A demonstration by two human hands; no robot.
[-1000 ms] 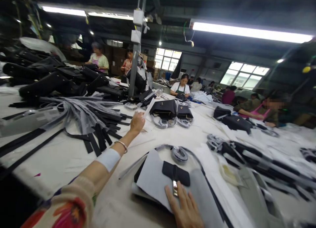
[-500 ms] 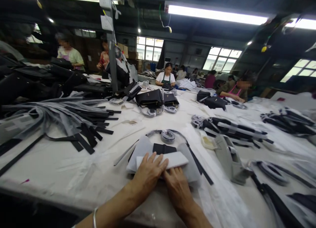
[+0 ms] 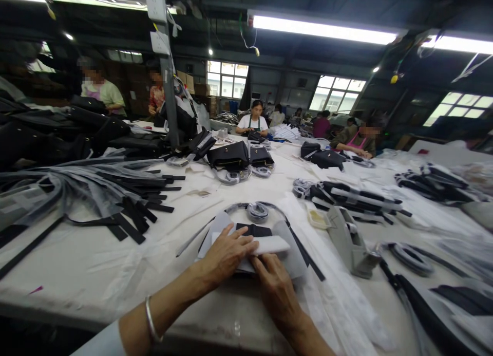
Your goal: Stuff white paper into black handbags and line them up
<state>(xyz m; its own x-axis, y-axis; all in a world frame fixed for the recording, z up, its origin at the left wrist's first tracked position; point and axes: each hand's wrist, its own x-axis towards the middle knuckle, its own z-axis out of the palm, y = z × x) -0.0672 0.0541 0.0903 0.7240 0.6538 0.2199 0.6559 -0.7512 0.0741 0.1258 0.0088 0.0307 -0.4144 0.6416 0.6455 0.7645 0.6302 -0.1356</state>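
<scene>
A black bag [image 3: 254, 231] lies in front of me, partly covered by translucent wrapping sheet [image 3: 296, 253]. Across it rests a folded white foam sheet [image 3: 275, 244]. My left hand [image 3: 230, 250] lies on the foam's left part, fingers stretched out and spread. At the foam's near edge, my right hand [image 3: 274, 276] has bent fingers pressed together, with the thumb close by the left fingertips; it appears to pinch that edge. Behind the bag sits a coiled, plastic-wrapped strap [image 3: 257, 212]. The bag's near side is mostly hidden by my hands.
A grey tape dispenser [image 3: 352, 243] and a small yellowish tray [image 3: 318, 218] stand at right. Plastic-wrapped black straps [image 3: 131, 212] spread at left. Black bags [image 3: 228, 155] sit farther back, near a metal post [image 3: 169, 89]. Several co-workers sit around the table [image 3: 69, 284].
My right hand has drawn back slightly, its fingers now showing at the foam's near edge rather than tucked under it. My left hand remains on the foam. The view has shifted slightly.
</scene>
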